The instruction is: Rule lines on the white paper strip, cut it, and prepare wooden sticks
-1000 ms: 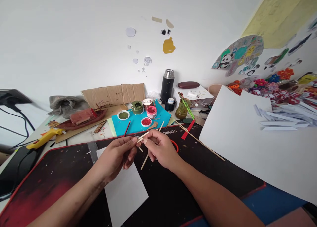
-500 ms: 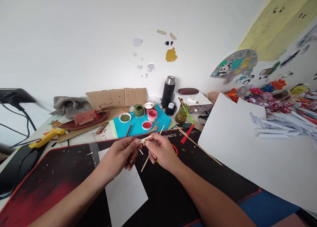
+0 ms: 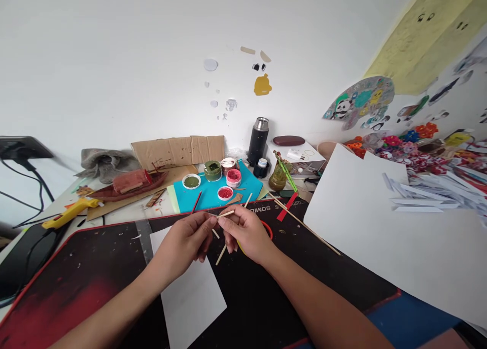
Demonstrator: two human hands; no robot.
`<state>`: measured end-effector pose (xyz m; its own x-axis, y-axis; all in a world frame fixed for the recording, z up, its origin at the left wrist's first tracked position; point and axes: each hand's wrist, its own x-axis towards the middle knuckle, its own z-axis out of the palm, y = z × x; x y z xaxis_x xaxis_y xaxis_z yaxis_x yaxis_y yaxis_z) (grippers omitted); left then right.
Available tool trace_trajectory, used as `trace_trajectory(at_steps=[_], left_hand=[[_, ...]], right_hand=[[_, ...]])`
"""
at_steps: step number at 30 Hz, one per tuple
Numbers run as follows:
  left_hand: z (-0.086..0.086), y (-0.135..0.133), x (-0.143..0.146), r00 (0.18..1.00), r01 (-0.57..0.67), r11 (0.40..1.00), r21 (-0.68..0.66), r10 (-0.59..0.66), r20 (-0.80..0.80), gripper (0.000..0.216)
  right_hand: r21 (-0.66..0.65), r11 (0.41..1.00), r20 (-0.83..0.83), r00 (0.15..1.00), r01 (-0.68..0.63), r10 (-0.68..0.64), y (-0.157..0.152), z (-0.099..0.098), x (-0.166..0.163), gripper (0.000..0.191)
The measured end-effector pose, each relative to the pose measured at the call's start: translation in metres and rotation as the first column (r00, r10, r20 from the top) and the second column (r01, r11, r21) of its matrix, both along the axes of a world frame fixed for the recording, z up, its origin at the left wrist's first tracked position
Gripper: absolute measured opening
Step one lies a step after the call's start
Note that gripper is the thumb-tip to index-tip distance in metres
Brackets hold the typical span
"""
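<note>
My left hand [image 3: 192,233] and my right hand [image 3: 245,231] meet over the dark mat, fingertips almost touching. Between them is a short thin wooden stick [image 3: 225,214], pinched by the thumb and fingers of each hand. Under the hands, a longer wooden stick [image 3: 221,254] lies slanted across the mat, its middle hidden by my right hand. The tip of another short stick [image 3: 215,233] shows between the hands. A white sheet of paper [image 3: 194,298] lies beneath my left forearm. Partly behind my right hand is a round red-and-yellow edge [image 3: 269,229].
Open paint pots [image 3: 233,177] stand on a blue sheet [image 3: 182,199]. Behind them are a cardboard piece [image 3: 178,151] and a black thermos [image 3: 258,142]. A red model boat [image 3: 131,182] and yellow glue gun [image 3: 72,212] sit left. Long sticks [image 3: 312,230] and white paper [image 3: 350,207] lie right.
The short stick between my fingertips has turned slightly, and my fingers have shifted a little around it. Everything else stays in place, apart from a slight camera shift.
</note>
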<state>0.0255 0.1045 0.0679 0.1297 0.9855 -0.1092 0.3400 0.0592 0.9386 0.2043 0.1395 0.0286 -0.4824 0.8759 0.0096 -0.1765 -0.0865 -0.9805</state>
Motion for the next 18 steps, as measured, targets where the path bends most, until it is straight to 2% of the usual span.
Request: trace_trajectory(at_steps=[5, 9, 15, 18], left_hand=[[0.004, -0.002, -0.001, 0.992, -0.041, 0.992, 0.118, 0.055, -0.114, 0.054], [0.01, 0.003, -0.015, 0.985, -0.089, 0.98, 0.179, 0.113, -0.129, 0.051], [0.017, 0.021, -0.047, 0.976, -0.213, 0.953, 0.214, 0.215, 0.013, 0.055], [0.02, 0.023, -0.051, 0.977, -0.208, 0.955, 0.211, 0.194, 0.089, 0.055]], right_hand=[[-0.022, 1.0, 0.057, 0.998, -0.002, 0.004, 0.001, 0.0, 0.001, 0.04], [-0.022, 1.0, 0.11, 0.994, -0.013, 0.016, -0.001, 0.001, 0.002, 0.039], [-0.039, 0.996, 0.074, 0.994, -0.077, 0.079, -0.003, -0.002, -0.001, 0.045], [-0.082, 0.997, -0.003, 1.0, 0.009, -0.009, 0.002, 0.002, -0.004, 0.052]])
